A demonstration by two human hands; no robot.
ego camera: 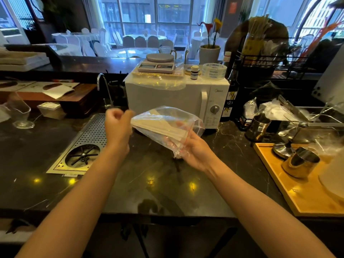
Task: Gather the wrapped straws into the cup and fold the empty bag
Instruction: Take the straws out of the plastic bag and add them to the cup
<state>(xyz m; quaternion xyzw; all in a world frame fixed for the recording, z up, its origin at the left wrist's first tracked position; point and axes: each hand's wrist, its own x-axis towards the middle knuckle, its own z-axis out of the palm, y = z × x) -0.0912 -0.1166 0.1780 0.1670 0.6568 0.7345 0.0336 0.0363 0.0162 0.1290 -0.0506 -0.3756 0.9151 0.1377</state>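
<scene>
Holding clear zip bag (167, 125) up above dark marble bench (158, 187), in front of white microwave (176, 97). Right hand (193, 149) closed around lower corner of bag, palm up, plastic bunched in the grip; red seal strip visible running near the thumb. Bag not empty — bundle of paper-wrapped straws (160, 127) lying inside, fanned slightly, ends pointing toward left hand (117, 123). Left hand curled into loose fist at the bag's left end, knuckles toward camera; fingertips hidden behind the hand, so cannot tell whether pinching plastic, straw ends, or nothing.

Step in hand, by judgement: getting straws out of bag. Task barely begun; no straws loose on bench.

Notes for doing it well:
- Keep right hand's grip on plastic only, not through onto the wrappers, or bundle will not slide.
- Find the open mouth first; which end is unsealed not clear from this view.
- Draw whole bundle out in one pull, parallel to its length — thin paper sleeves likely crumple or tear if bent.
- Destination unconfirmed: steel cups (258, 127) sit well apart to the right. Pick one before pulling.
- Fold bag only once fully emptied, flat on bench.
</scene>
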